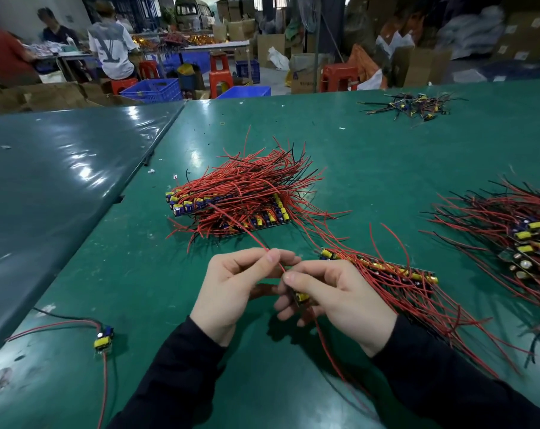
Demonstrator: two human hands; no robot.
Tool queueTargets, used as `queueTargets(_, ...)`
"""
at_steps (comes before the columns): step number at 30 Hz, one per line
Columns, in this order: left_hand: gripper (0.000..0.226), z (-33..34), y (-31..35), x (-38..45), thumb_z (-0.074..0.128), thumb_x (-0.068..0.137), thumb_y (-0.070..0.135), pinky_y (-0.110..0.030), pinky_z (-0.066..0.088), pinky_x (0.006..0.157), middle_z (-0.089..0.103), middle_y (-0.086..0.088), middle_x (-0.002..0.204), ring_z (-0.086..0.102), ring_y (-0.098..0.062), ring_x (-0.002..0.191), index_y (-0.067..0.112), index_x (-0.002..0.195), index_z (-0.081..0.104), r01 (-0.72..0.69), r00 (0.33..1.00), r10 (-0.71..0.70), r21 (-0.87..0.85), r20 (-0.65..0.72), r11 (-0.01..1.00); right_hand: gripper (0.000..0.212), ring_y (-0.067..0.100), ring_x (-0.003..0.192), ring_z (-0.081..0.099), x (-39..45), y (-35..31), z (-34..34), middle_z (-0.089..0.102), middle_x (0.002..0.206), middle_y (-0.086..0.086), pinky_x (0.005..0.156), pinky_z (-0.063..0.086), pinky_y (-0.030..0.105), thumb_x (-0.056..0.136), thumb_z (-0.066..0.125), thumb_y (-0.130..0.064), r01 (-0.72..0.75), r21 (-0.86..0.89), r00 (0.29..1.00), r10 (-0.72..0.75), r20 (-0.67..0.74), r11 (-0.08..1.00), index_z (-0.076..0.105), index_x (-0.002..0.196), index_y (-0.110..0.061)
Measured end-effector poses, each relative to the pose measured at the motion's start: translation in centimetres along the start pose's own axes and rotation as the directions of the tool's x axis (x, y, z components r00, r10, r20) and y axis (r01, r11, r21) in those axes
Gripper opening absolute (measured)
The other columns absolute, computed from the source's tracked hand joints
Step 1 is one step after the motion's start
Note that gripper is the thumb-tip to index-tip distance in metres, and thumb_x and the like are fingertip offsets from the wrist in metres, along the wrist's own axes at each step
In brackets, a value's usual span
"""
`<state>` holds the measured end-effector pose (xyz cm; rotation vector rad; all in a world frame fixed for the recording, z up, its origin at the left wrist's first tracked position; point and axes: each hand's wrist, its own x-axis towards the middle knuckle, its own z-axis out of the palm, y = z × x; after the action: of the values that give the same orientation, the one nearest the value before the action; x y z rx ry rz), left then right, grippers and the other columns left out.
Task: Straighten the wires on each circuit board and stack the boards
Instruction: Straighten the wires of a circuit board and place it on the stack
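Observation:
A small circuit board (302, 297) with a yellow part sits in my right hand (330, 295), whose fingers and thumb curl round it. One red wire (250, 235) runs up and left from the board. My left hand (231, 286) pinches that wire between thumb and forefinger just above the board. A second red wire hangs down from the board toward me. Behind my hands lies a stack of boards (231, 205) with red wires fanning to the right. To the right of my right hand lies a row of boards (383, 270).
A single board (103, 337) with red and black wires lies at front left. Another heap of wired boards (522, 236) fills the right edge. A small tangle of dark wires (408, 106) sits far back. Beyond the green table (138, 274) people work among crates, stools and cartons.

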<state>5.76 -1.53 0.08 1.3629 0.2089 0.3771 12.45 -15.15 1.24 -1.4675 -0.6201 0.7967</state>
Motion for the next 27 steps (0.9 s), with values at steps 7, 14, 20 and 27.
queueTargets(7,0.018,-0.4,0.1,0.1,0.062,0.076,0.019,-0.017,0.043,0.044,0.07,-0.008,0.069,0.059,-0.011,0.056,0.008,0.08,0.076,-0.044,0.998,0.044,-0.014,-0.044,0.999,0.028,0.017,0.054,0.063,-0.2,0.4,0.2,0.065,0.061,0.005,0.05,0.044,0.019,0.095,0.053,-0.012,0.071,-0.114,0.997,-0.067,0.044,0.991,0.063,0.069,-0.014)
queueTargets(14,0.018,0.2,-0.4,0.0,0.058,0.085,-0.005,-0.022,0.043,0.041,0.069,-0.005,0.064,0.056,-0.012,0.05,0.007,0.083,0.072,-0.06,0.992,0.075,0.158,-0.097,0.986,0.026,0.015,0.053,0.062,-0.6,0.6,0.4,0.065,0.06,0.007,0.054,0.045,0.018,0.092,0.055,-0.006,0.197,-0.321,0.98,-0.186,0.065,0.926,0.063,0.068,-0.004)
queueTargets(20,0.017,-0.7,0.4,0.5,0.056,0.081,-0.007,-0.013,0.028,0.032,0.07,-0.009,0.067,0.042,-0.005,0.038,0.002,0.088,0.07,-0.054,0.985,0.057,0.022,-0.162,0.998,0.026,0.014,0.054,0.061,-0.6,0.6,0.6,0.064,0.061,0.002,0.051,0.043,0.02,0.096,0.051,-0.008,0.099,-0.229,0.985,-0.062,0.164,0.968,0.06,0.071,-0.011)
queueTargets(27,0.016,-0.7,0.5,0.5,0.061,0.073,0.006,-0.014,0.035,0.034,0.071,-0.008,0.069,0.047,-0.006,0.038,0.002,0.086,0.07,-0.011,0.987,0.007,-0.028,-0.163,1.0,0.026,0.018,0.056,0.061,-0.9,0.1,0.7,0.064,0.063,0.004,0.063,0.047,0.033,0.096,0.05,-0.008,0.053,-0.161,0.974,-0.015,0.225,0.986,0.06,0.072,-0.01)
